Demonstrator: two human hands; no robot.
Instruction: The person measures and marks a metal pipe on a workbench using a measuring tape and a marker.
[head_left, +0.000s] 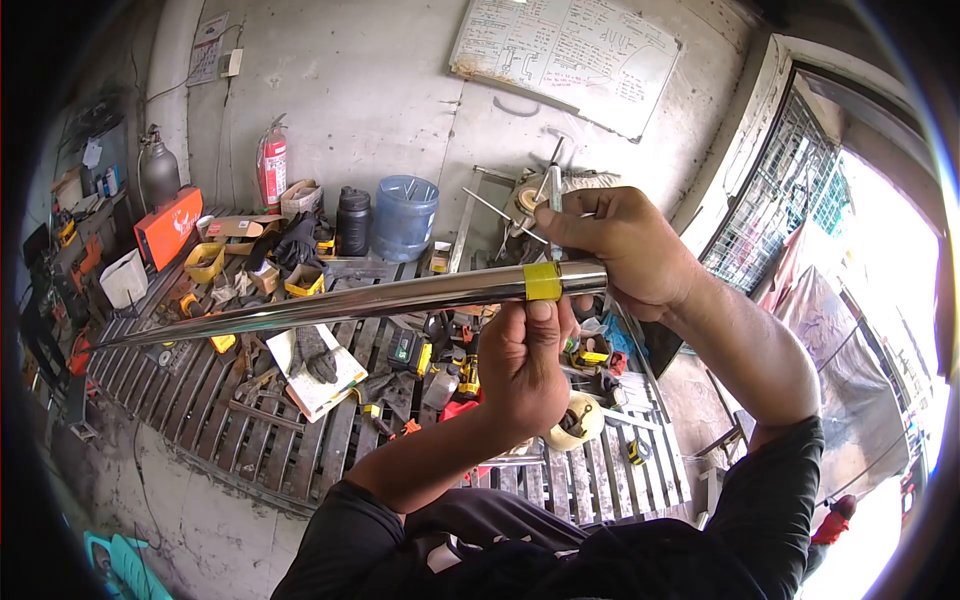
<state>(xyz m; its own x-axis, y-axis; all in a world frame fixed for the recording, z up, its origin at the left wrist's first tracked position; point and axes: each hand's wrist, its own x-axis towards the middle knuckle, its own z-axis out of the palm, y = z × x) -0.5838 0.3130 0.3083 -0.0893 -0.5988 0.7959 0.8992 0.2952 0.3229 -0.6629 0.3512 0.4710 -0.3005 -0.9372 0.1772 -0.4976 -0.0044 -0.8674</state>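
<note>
1. Polished steel tube [380,297]: held in the air at mid-frame. It runs from the far left edge, slightly low, up to right of centre, above the slatted tabletop [290,440].
2. Yellow tape band [542,281]: wrapped round the tube near its right end.
3. Left hand [525,365]: comes up from lower centre and is closed on the tube from below. The thumb tip presses at the lower edge of the yellow band.
4. Right hand [625,250]: enters from the right and is curled over the tube's right end, just beside the band. Its thumb and forefinger also pinch a thin grey tool [555,195] that points upward; kind of tool cannot be told.
5. On the tabletop below the tube:
   - a dark glove [318,355] lying on a sheet of paper, lower left of centre
   - a roll of tape [575,420], partly hidden behind the left wrist
   - many small hand tools, too cluttered to sort
6. Back of the tabletop, upper left: red fire extinguisher [271,165], black bottle [352,222], blue water jug [404,215], orange case [168,225].
7. Whiteboard [565,55] on the wall, top centre; writing illegible.
</note>
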